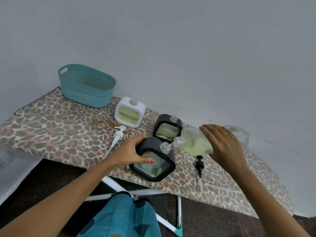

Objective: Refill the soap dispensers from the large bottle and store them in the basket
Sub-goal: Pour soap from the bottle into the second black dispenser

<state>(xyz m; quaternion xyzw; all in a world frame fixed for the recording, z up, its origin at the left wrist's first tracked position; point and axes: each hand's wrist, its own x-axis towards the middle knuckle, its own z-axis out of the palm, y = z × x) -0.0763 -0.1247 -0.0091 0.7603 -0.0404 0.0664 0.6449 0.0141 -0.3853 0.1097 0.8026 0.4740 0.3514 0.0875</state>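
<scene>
Right of the near black dispenser (153,166), the large bottle (196,142) lay sideways, mouth at its neck; the right hand (224,142) gripped it, the left hand (133,151) clasped the dispenser.

The teal basket (85,98) stands upright, a ribbed oval tub with handle slots. Just right of it stands the white dispenser (130,112), neck open, partly full of yellow-green soap. Further right of the basket stands the far black dispenser (167,129), also uncapped. The near black dispenser (153,165), right of the basket and closer in, is tilted (its window looks almost clear). The large bottle (196,141) is tipped nearly level, mouth at that dispenser's neck.
</scene>
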